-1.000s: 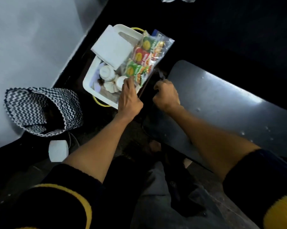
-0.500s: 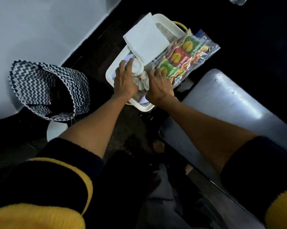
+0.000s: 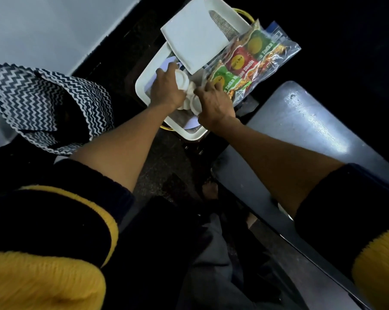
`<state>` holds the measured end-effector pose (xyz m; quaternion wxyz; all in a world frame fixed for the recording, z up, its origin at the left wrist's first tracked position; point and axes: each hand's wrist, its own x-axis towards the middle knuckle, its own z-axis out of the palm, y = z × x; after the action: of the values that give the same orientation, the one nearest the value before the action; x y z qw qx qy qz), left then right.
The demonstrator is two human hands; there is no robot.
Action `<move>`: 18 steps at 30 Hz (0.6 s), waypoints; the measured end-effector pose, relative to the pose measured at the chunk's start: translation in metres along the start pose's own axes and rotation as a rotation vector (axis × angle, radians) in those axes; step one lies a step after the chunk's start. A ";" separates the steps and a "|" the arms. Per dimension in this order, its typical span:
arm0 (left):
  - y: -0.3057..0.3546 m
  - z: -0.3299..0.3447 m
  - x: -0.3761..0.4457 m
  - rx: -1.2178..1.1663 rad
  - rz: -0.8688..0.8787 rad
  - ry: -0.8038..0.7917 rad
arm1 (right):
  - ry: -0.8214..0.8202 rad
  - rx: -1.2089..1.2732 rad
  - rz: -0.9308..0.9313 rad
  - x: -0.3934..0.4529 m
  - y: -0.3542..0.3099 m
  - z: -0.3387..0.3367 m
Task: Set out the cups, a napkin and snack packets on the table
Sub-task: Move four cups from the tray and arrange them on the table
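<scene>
I see both hands down in the white tray (image 3: 142, 90). L hand (image 3: 166, 90) curled around a white cup (image 3: 181, 79), fingers closed on it. R hand (image 3: 213, 101) lies over more small cups (image 3: 194, 101); can't tell if it grips one. Folded white napkin (image 3: 194, 36) lies at the tray's far end. Clear bag of snack packets (image 3: 251, 61) overhangs the tray's R edge, touching R fingertips. Dark table (image 3: 301, 121) to the R. Zigzag-print bag (image 3: 43, 104) well apart, to the L.

Napkin (image 3: 194, 35), cups (image 3: 184, 86) in tray (image 3: 142, 86); snack packets (image 3: 249, 63) right, bag (image 3: 48, 108) left
</scene>
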<state>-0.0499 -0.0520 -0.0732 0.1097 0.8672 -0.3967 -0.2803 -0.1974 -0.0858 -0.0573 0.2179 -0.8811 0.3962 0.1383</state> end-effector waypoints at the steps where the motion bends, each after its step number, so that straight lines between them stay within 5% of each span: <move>1: -0.002 0.001 -0.007 -0.033 -0.017 0.009 | 0.004 0.001 -0.009 -0.004 0.001 0.000; 10: 0.000 0.019 -0.084 -0.296 -0.034 0.287 | 0.243 0.326 0.064 -0.077 0.017 -0.002; 18: 0.053 0.066 -0.158 -0.355 0.091 0.304 | 0.390 0.305 0.138 -0.186 0.090 0.017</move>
<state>-0.2050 0.0336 -0.0424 0.3316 0.8476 -0.3589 -0.2069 -0.3874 -0.0121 -0.0196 0.2580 -0.8189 0.5062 -0.0810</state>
